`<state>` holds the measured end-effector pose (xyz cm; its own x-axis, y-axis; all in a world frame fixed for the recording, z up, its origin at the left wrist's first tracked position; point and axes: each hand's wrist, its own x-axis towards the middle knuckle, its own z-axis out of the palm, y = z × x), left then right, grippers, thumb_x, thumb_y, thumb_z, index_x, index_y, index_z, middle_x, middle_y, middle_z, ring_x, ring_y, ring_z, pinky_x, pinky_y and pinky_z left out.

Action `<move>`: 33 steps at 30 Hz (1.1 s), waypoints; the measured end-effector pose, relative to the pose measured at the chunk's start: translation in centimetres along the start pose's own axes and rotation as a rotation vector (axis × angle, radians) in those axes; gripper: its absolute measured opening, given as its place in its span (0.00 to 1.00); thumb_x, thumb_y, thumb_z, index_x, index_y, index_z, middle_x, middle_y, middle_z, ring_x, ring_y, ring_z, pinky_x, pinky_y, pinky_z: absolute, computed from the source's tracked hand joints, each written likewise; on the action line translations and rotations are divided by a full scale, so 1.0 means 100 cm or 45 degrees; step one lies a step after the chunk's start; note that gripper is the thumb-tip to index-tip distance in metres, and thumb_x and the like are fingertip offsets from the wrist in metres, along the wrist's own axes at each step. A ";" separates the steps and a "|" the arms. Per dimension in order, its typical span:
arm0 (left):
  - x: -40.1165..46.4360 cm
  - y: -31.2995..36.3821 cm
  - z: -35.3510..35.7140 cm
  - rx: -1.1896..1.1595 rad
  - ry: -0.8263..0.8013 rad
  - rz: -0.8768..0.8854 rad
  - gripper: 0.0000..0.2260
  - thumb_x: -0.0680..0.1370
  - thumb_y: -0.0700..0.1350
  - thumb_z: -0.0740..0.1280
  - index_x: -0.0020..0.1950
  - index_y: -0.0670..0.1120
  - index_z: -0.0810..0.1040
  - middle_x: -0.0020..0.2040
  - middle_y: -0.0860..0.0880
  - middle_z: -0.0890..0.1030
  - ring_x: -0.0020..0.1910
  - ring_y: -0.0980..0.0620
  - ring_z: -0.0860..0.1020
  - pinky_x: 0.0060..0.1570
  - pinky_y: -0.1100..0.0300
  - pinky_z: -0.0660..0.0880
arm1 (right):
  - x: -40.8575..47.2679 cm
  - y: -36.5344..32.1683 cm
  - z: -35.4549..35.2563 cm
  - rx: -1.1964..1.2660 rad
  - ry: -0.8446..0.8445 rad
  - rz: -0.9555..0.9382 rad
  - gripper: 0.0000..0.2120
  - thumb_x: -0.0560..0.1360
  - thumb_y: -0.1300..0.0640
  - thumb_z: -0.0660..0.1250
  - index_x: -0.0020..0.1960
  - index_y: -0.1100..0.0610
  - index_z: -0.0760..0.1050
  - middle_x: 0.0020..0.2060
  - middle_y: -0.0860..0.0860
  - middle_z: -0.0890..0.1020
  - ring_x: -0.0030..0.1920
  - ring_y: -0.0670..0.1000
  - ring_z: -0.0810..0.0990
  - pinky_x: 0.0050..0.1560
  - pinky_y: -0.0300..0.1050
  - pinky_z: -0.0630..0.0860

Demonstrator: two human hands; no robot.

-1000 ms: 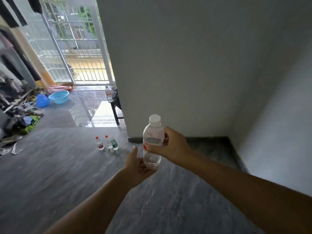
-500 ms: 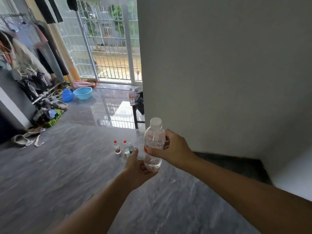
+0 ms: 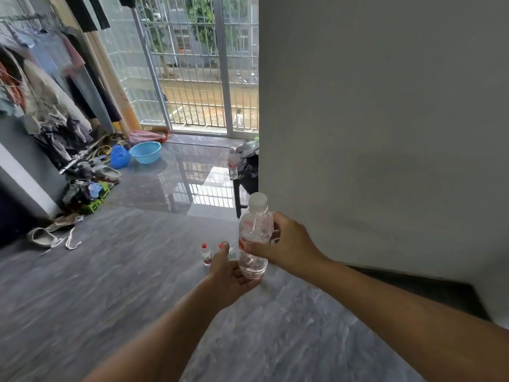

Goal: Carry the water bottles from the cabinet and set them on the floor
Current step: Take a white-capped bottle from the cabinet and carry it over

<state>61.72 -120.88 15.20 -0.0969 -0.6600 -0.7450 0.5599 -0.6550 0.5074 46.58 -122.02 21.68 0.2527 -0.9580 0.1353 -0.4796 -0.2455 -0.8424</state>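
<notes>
A clear water bottle (image 3: 254, 232) with a white cap and red label is upright in front of me, above the grey floor. My right hand (image 3: 289, 244) is shut around its middle. My left hand (image 3: 230, 274) lies under its base, palm up, fingers apart, touching the bottom. On the floor beyond my hands stand small bottles: one with a red cap (image 3: 206, 255), a second red cap (image 3: 220, 246) partly hidden by my left thumb. Another water bottle (image 3: 233, 166) stands on a dark stool by the wall corner.
A white wall (image 3: 385, 133) fills the right side, with a dark skirting at its foot. A barred glass door (image 3: 203, 64) is at the back. A blue basin (image 3: 145, 152), shoes, sandals (image 3: 44, 238) and hanging clothes (image 3: 55, 100) crowd the left.
The view has swung left, bringing the door and clothes further into view. The floor bottles now sit closer behind my hands. Both hands keep the same hold on the bottle.
</notes>
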 end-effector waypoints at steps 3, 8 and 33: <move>0.023 0.030 0.003 -0.025 0.005 0.004 0.34 0.79 0.63 0.54 0.57 0.30 0.73 0.54 0.32 0.80 0.53 0.37 0.79 0.45 0.46 0.77 | 0.039 0.004 0.005 -0.007 -0.019 -0.032 0.28 0.62 0.40 0.78 0.57 0.50 0.75 0.49 0.42 0.82 0.45 0.39 0.80 0.40 0.27 0.74; 0.068 0.081 0.015 -0.080 0.017 0.037 0.35 0.79 0.63 0.55 0.62 0.30 0.71 0.54 0.31 0.79 0.53 0.36 0.79 0.47 0.44 0.77 | 0.108 0.013 0.006 -0.033 -0.042 -0.066 0.29 0.61 0.38 0.78 0.55 0.51 0.75 0.48 0.44 0.82 0.44 0.41 0.81 0.43 0.37 0.78; 0.273 0.272 -0.007 0.039 -0.009 -0.124 0.34 0.78 0.64 0.54 0.53 0.30 0.74 0.49 0.32 0.81 0.48 0.36 0.80 0.39 0.46 0.78 | 0.345 0.058 0.086 -0.031 -0.001 0.171 0.26 0.61 0.46 0.81 0.54 0.51 0.75 0.46 0.44 0.83 0.45 0.42 0.81 0.48 0.45 0.79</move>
<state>74.88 -156.46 8.30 -0.1556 -0.5952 -0.7883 0.5221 -0.7271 0.4459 59.73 -155.21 16.99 0.1856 -0.9824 0.0220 -0.5297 -0.1188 -0.8398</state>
